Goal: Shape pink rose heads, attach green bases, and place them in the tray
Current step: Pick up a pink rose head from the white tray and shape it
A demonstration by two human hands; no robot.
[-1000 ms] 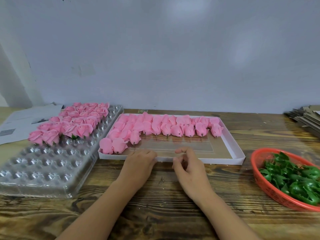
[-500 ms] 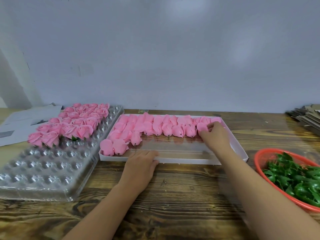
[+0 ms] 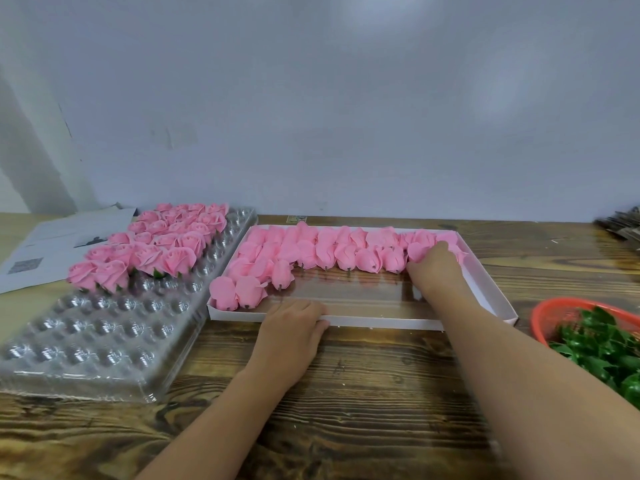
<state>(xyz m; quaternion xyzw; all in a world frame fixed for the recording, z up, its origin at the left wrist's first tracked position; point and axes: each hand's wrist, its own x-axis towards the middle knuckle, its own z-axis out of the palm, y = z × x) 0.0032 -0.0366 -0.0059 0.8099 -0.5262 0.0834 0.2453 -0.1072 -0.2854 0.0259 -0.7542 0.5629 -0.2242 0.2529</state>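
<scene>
Right hand (image 3: 434, 268) grips rose head (image 3: 417, 251) (stem-end toward viewer); left hand (image 3: 294, 327) rests.

A wooden table (image 3: 363, 386) carries a clear plastic tray (image 3: 104, 327) on the left and a white cardboard box (image 3: 381, 322) in the middle. At the right edge sits a red basket (image 3: 550, 310). Papers (image 3: 52, 244) lie far left, and a stack of cardboard (image 3: 620, 225) far right.

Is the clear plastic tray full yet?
No. Finished roses fill only the clear tray's far part; its near cups are empty.
</scene>
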